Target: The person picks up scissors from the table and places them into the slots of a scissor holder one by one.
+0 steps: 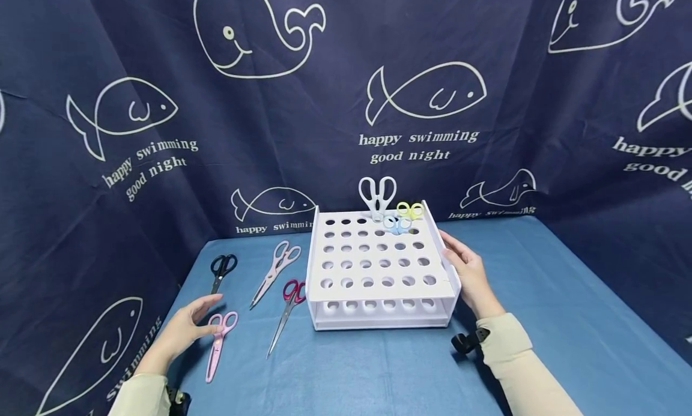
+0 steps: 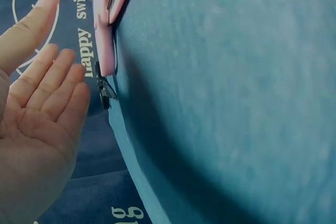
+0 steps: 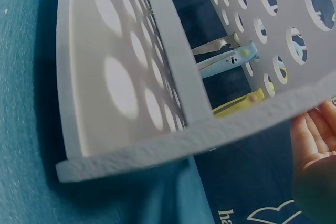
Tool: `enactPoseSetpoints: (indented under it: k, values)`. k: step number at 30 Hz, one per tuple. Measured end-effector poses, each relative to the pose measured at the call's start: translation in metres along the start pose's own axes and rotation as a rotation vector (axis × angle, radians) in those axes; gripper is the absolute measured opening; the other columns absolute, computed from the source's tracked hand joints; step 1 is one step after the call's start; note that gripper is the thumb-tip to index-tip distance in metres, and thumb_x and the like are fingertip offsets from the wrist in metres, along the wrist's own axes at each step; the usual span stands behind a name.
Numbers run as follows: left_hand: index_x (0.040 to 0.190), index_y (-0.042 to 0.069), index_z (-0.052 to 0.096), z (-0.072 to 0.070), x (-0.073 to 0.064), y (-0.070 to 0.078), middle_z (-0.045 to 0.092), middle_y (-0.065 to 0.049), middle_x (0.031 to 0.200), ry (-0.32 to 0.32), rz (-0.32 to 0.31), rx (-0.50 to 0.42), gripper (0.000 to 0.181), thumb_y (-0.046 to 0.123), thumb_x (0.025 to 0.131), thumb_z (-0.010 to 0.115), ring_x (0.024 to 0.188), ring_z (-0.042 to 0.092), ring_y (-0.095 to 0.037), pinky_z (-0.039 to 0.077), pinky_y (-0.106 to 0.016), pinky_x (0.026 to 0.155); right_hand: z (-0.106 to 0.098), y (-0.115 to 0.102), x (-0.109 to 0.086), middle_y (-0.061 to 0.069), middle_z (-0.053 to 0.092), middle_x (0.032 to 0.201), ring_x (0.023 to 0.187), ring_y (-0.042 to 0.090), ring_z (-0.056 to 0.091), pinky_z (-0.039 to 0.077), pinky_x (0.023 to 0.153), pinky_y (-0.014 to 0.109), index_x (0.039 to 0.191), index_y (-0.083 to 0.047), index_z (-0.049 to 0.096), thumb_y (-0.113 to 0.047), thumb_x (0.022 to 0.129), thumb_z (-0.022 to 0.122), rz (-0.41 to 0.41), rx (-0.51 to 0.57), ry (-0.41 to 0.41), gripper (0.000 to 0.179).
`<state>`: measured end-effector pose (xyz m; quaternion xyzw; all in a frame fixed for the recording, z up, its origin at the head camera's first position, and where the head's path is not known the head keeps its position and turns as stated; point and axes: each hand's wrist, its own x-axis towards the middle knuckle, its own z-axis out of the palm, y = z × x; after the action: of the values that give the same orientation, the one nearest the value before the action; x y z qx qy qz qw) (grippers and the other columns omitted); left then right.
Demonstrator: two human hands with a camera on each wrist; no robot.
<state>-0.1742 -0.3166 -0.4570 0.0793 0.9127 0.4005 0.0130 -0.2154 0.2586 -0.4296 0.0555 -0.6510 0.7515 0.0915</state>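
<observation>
My left hand (image 1: 181, 332) hovers with parted, extended fingers beside small pink scissors (image 1: 215, 347); in the head view its thumb overlaps their handle. Black-handled scissors (image 1: 218, 269) lie just beyond its fingertips. In the left wrist view the palm faces the pink scissors (image 2: 106, 40) and nothing is held. My right hand (image 1: 471, 272) touches the right side panel of a white rack (image 1: 378, 290) with rows of round holes. White scissors (image 1: 377, 200), yellow scissors (image 1: 409, 210) and light blue scissors (image 1: 397, 224) stand in its back holes, blades down, visible from underneath in the right wrist view.
Pale pink scissors (image 1: 276, 272) and red-handled scissors (image 1: 289, 314) lie between the left hand and the rack, the red handle right at the rack's left edge. Blue cloth covers the table (image 1: 378, 368). Dark blue curtains (image 1: 335, 122) printed with fish and whales surround it.
</observation>
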Motion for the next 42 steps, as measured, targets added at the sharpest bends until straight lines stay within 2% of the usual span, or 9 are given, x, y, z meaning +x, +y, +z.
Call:
enactPoseSetpoints:
  k: [5,14,22,28,33,42]
  values:
    - [0.137,0.000,0.050,-0.001,0.000,-0.002,0.053,-0.024,0.138,-0.021,-0.032,0.015,0.073,0.019,0.075,0.082,0.129,0.047,-0.045,0.044,-0.045,0.104,0.000,0.000,0.000,-0.017,0.061,0.122,0.107,0.000,0.059,0.053,0.085,0.013,0.146,0.002,0.038,-0.019,0.099,0.056,0.000,0.016,0.001,0.054]
    - [0.135,-0.005,0.052,-0.002,0.002,-0.002,0.053,-0.028,0.135,-0.065,-0.078,0.053,0.074,0.017,0.072,0.084,0.128,0.047,-0.048,0.040,-0.054,0.105,0.002,-0.002,-0.001,-0.016,0.061,0.122,0.107,0.000,0.059,0.052,0.085,0.013,0.146,0.002,0.037,-0.018,0.099,0.054,0.008,0.018,0.004,0.054]
    - [0.129,-0.003,0.058,0.000,0.002,-0.004,0.057,-0.026,0.132,-0.057,-0.092,0.084,0.068,0.017,0.070,0.085,0.125,0.050,-0.047,0.042,-0.056,0.104,0.003,-0.003,-0.001,-0.016,0.061,0.122,0.107,0.001,0.059,0.052,0.085,0.013,0.146,0.002,0.037,-0.019,0.099,0.054,0.011,0.013,0.012,0.054]
    - [0.125,-0.001,0.062,0.001,0.001,0.000,0.061,-0.025,0.128,-0.040,-0.140,0.123,0.064,0.017,0.068,0.086,0.121,0.054,-0.046,0.043,-0.057,0.101,0.002,-0.001,-0.001,-0.014,0.060,0.124,0.107,0.001,0.060,0.053,0.085,0.014,0.146,0.002,0.037,-0.019,0.099,0.054,0.004,0.023,0.002,0.054]
    - [0.122,0.000,0.064,0.002,0.002,0.005,0.062,-0.026,0.124,-0.023,-0.153,0.160,0.062,0.017,0.066,0.086,0.117,0.057,-0.045,0.045,-0.058,0.098,0.002,0.000,-0.001,-0.015,0.061,0.124,0.107,0.001,0.060,0.053,0.085,0.014,0.146,0.001,0.039,-0.018,0.099,0.055,-0.007,0.025,0.009,0.053]
    - [0.120,0.000,0.065,0.002,0.003,0.006,0.063,-0.024,0.123,-0.026,-0.178,0.167,0.060,0.015,0.067,0.086,0.116,0.057,-0.043,0.045,-0.058,0.097,0.004,-0.002,-0.002,-0.015,0.060,0.125,0.107,0.002,0.060,0.053,0.085,0.015,0.147,0.002,0.037,-0.019,0.100,0.054,0.002,0.038,0.007,0.054]
